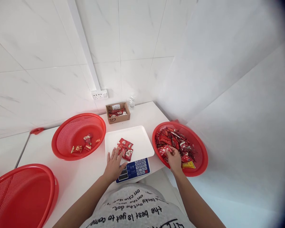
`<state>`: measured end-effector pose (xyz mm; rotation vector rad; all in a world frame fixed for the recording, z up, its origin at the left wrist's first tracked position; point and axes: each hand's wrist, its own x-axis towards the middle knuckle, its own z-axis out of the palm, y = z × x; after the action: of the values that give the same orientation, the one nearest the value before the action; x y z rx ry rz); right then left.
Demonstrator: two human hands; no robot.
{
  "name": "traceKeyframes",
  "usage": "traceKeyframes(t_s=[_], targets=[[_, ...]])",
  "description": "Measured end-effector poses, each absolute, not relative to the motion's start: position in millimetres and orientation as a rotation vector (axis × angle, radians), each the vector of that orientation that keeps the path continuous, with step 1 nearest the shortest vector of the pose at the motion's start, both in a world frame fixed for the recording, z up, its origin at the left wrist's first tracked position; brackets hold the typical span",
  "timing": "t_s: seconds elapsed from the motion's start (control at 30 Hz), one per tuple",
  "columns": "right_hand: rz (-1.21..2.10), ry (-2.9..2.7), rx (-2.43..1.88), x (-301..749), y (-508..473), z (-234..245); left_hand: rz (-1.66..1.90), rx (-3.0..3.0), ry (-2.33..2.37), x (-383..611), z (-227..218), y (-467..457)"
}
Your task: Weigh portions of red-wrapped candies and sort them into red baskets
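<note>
My left hand [114, 164] rests with its fingers spread at the near left of the white weighing tray [143, 142], its fingertips touching the edge of several small red packets [125, 143]. Below that tray shows the scale's blue keypad panel [133, 170]. Over the right red basket [203, 158], my right hand [174, 158] pinches a red packet with white dots [163, 149] between thumb and fingers. Many red packets [177, 139] are heaped in this basket, with a yellow packet [188, 165] near its front rim.
Another red basket [61, 136] with a few packets stands left of the scale. A larger red basket [52, 190] sits at the near left. Behind the scale are a small cardboard box [120, 118] of packets and a clear plastic item [131, 103] by the wall.
</note>
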<state>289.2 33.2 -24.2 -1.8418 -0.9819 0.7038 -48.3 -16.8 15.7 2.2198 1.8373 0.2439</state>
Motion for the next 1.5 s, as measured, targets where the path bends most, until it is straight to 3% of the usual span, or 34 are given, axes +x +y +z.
traceKeyframes(t_s=[0.3,0.6,1.13,1.5], targets=[[0.701,-0.985,-1.851,287.4,29.3,-30.3,0.126,2.054,1.939,-4.1,19.9,32.2],[0.713,-0.99,-1.812,285.2,28.9,-28.5,0.038,2.524,1.519,-19.3,19.5,48.9],[0.765,-0.949,-1.847,280.9,30.7,-16.2,0.065,2.565,1.438,-26.4,20.2,40.0],[0.779,-0.963,-1.831,282.4,31.3,-20.9,0.013,2.173,1.879,0.4,23.1,43.4]])
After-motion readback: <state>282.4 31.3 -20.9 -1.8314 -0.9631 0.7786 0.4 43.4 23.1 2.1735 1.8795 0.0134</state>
